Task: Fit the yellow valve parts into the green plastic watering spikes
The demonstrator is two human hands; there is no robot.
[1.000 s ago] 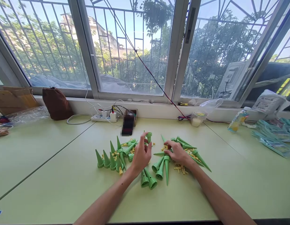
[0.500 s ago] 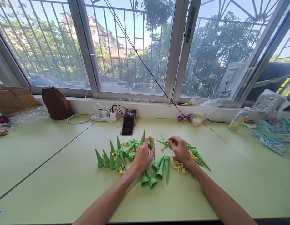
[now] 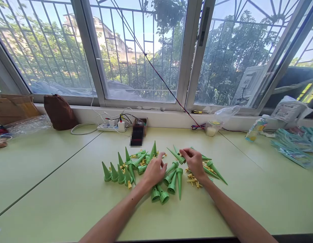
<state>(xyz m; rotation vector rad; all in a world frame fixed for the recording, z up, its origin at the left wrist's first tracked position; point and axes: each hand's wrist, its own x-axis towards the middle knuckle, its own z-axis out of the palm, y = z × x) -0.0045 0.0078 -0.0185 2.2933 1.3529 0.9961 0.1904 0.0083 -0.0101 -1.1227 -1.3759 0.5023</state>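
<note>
Several green plastic cone spikes (image 3: 171, 180) lie in a heap on the pale green table (image 3: 70, 195), mixed with small yellow parts (image 3: 193, 180). Several cones (image 3: 113, 172) stand upright in a row at the heap's left. My right hand (image 3: 195, 162) pinches a green spike (image 3: 176, 156) by its wide end, the tip pointing up and left. My left hand (image 3: 153, 170) rests over the heap's middle, fingers curled down onto the cones; what they grip is hidden.
A power strip (image 3: 110, 126) with cables, a dark box (image 3: 138, 135) and a brown pouch (image 3: 58, 111) sit by the window sill. A small jar (image 3: 212, 128), a bottle (image 3: 255, 130) and teal packets (image 3: 295, 145) lie at the right.
My left hand has come down from holding a cone up and now rests on the heap. My right hand has lifted a spike out of the pile.
</note>
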